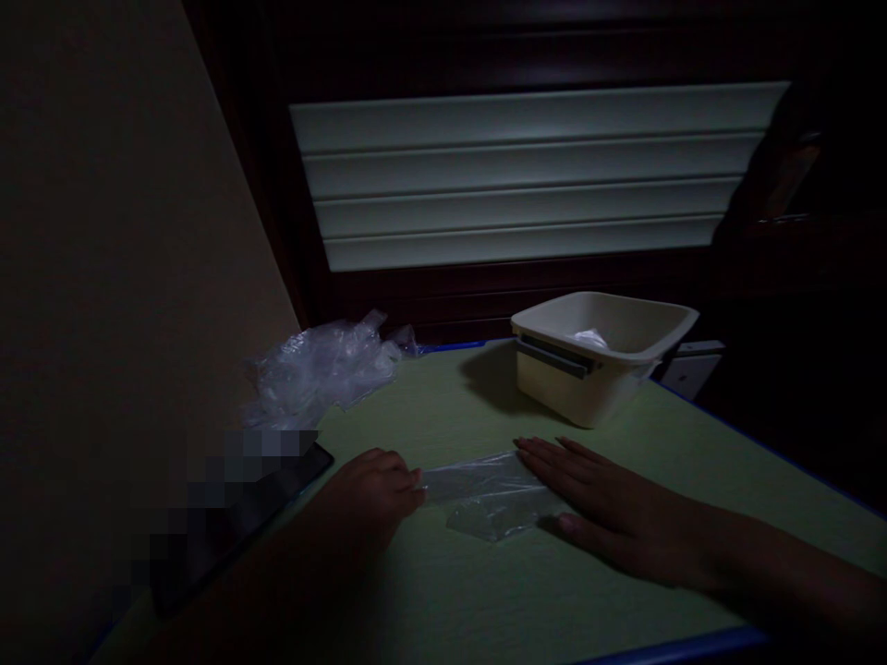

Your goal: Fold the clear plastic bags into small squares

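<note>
A clear plastic bag [492, 503] lies on the green tabletop between my hands, its upper part drawn into a flat strip. My left hand [380, 489] is closed, pinching the bag's left end between thumb and fingers. Flat across the right end rests my right hand [602, 508], fingers stretched out and thumb apart, its palm down over the plastic. The part of the bag beneath that hand is hidden.
A heap of crumpled clear plastic bags [325, 365] sits at the back left by the wall. A cream bin [561, 379] with a grey handle holds some clear plastic. A dark tablet-like device [242, 531] lies left; a white box [693, 369] stands beyond the table's right edge.
</note>
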